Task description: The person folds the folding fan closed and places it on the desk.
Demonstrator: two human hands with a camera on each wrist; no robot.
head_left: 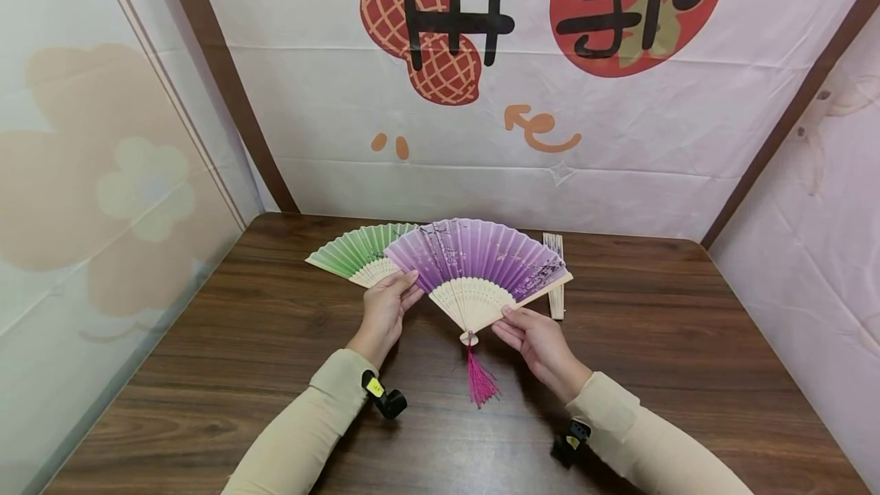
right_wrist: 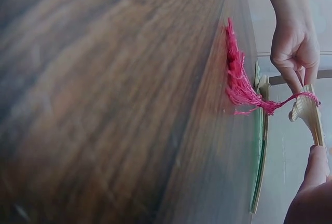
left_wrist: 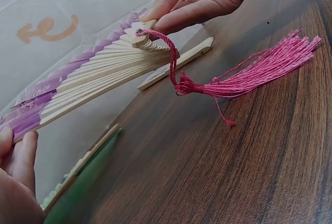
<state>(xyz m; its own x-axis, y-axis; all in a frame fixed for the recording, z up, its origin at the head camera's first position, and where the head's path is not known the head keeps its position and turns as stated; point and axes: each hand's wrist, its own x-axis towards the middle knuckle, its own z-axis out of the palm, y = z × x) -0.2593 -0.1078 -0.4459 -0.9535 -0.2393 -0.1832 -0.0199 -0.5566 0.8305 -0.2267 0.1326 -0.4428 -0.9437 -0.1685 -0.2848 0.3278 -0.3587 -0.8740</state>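
A purple folding fan with a blossom print is spread wide in front of me, its pale slatted ribs meeting at the bottom pivot. My left hand pinches its left edge between thumb and fingers. On the opposite side, my right hand pinches the right outer rib, low down toward the pivot. From the pivot a pink tassel dangles on a twisted cord. In the left wrist view the fan is tilted, held above the wooden table. Behind the left hand is a spread green folding fan, partly covered by the purple one.
A folded fan with pale ribs lies at the back right, partly hidden by the purple fan. Printed fabric walls enclose the table's back and sides. A small black camera is strapped to the left wrist, another to the right.
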